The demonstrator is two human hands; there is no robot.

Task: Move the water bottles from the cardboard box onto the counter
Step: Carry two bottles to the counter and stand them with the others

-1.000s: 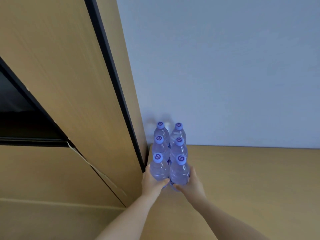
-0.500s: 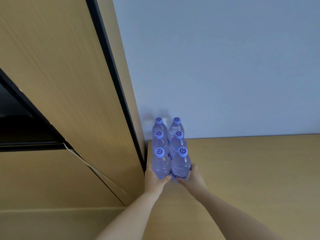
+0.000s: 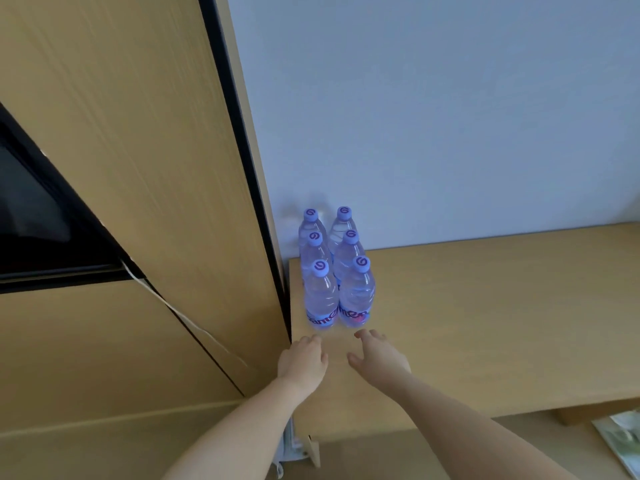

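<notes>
Several clear water bottles (image 3: 337, 271) with purple caps stand upright in two close rows on the wooden counter (image 3: 485, 306), in its back left corner against the wall. My left hand (image 3: 303, 360) hovers just in front of the nearest left bottle, fingers relaxed, holding nothing. My right hand (image 3: 379, 356) is beside it in front of the nearest right bottle, fingers spread and empty. Neither hand touches a bottle. No cardboard box is in view.
A tall wooden cabinet panel (image 3: 156, 168) with a black edge rises directly left of the bottles. A pale wall (image 3: 450, 116) stands behind the counter. A dark opening (image 3: 31, 220) sits at far left. A magazine-like item (image 3: 620, 441) lies below the counter's front edge at bottom right.
Both hands have let go of the front two bottles and drawn back toward me. The bottles stay standing on the counter.
</notes>
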